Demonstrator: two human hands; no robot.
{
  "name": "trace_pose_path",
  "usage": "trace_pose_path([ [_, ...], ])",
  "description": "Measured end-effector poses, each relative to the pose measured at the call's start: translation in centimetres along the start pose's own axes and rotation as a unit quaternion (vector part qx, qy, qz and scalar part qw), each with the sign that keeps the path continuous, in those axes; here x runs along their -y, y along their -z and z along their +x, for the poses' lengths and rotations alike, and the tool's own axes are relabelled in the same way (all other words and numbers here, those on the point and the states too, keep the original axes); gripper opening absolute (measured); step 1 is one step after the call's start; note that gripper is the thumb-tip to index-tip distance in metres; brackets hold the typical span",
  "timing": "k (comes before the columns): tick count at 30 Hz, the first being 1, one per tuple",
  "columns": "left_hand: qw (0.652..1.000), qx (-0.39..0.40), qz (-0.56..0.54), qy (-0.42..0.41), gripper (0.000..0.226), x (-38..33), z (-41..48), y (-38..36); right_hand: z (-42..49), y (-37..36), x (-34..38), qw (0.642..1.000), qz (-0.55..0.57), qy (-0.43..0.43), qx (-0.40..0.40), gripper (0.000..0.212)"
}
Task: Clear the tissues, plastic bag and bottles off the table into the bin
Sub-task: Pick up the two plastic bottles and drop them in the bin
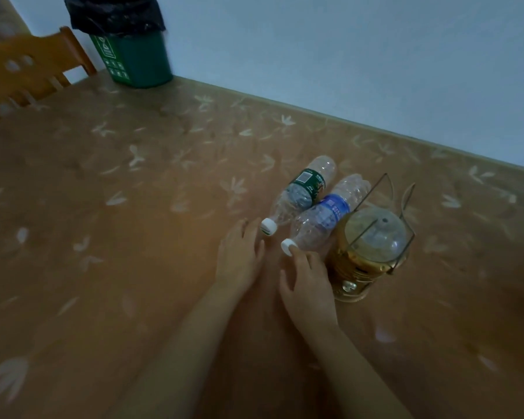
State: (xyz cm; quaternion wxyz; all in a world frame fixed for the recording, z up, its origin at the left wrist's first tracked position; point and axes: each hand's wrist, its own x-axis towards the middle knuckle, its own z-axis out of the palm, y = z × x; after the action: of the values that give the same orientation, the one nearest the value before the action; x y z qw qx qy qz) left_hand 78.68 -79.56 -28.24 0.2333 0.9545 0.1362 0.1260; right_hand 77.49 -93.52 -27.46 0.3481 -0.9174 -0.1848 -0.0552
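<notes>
Reaching forward, both hands rest low over the worktop [133,267] with fingers loosely spread, holding nothing. The left hand [239,258] is just short of the green bottle [300,195] cap; the right hand [306,285] touches the blue bottle [324,216] cap. Both bottles lie side by side, long axes running away to the right, caps toward the hands. A lantern [366,252] crowds the right hand; the bin [133,52] stands well apart, far left, across open worktop.

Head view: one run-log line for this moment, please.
left hand open, by green-label clear plastic bottle | right hand open, at blue-label clear plastic bottle | green bin far corner
</notes>
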Motion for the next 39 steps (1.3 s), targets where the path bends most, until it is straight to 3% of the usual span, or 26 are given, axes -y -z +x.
trace_pose_path([
  [14,0.991,-0.008,-0.127,-0.032,0.042,0.0,2.2,-1.5,1.5,-1.8,0.0,0.999,-0.001,-0.043,0.011,0.06],
  [20,0.966,-0.002,-0.251,0.06,0.03,-1.3,2.5,-1.7,1.8,-1.9,0.0,0.998,0.023,-0.058,0.007,0.052],
  [29,0.962,-0.042,-0.257,0.084,0.026,-1.1,-1.1,0.4,-0.2,-1.0,0.9,0.993,0.091,-0.077,-0.013,0.048],
  [39,0.918,-0.084,-0.339,0.191,0.025,-2.2,-8.8,5.3,-4.8,2.9,4.7,0.99,0.087,-0.075,-0.08,0.039],
])
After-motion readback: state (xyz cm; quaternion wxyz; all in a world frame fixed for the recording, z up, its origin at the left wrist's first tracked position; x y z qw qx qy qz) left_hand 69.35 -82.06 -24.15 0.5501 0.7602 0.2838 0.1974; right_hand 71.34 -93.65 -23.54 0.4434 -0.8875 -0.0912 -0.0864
